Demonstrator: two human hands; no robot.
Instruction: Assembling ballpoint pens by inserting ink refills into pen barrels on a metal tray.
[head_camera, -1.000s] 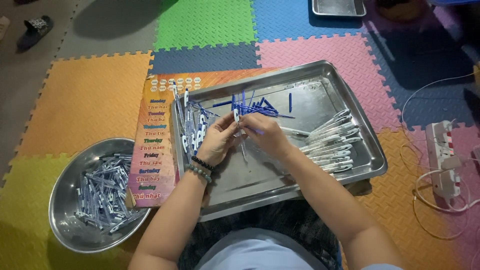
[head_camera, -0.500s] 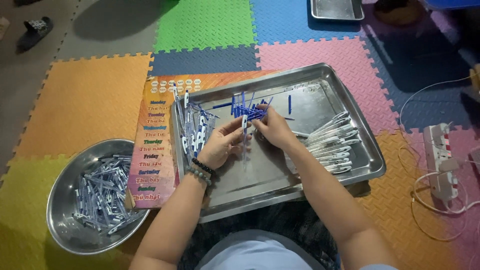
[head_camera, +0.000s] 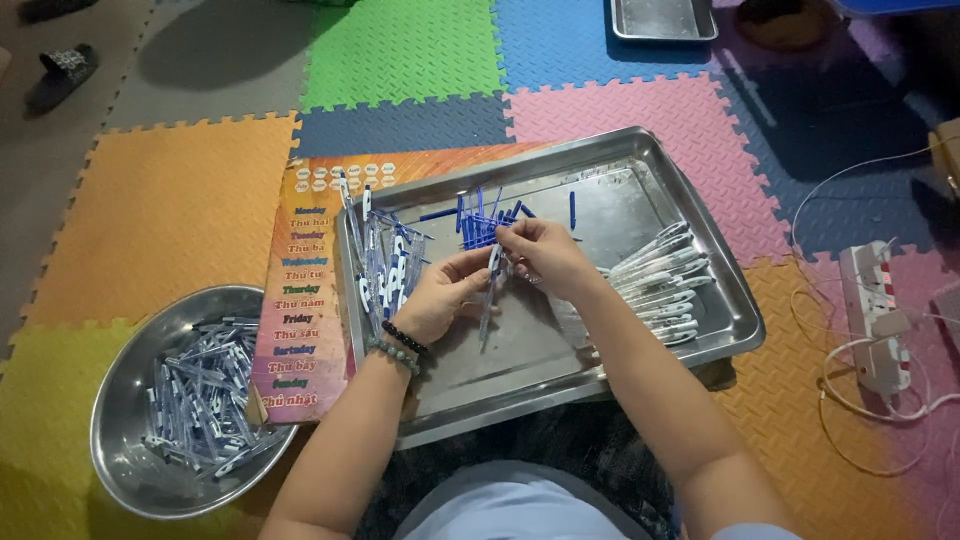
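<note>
Pen in your hands sits over the middle of the steel tray, its clear barrel pointing down toward you. Your left hand curls around the barrel from the left side of the tray, fingers bent close with thumb and forefinger pinched on it. Your right hand comes in from the right side of the tray and pinches the upper end of the same pen, fingertips closed tight; what small part sits between them is too small to tell. Just beyond your hands, toward the far side of the tray, lies a loose heap of blue refills. Along the tray's left wall leans a row of pens with blue caps. On the tray's right half rests a bundle of clear barrels, well apart from your fingers. Left of the tray lies a printed card, and further left a round steel bowl holds more pen parts.
</note>
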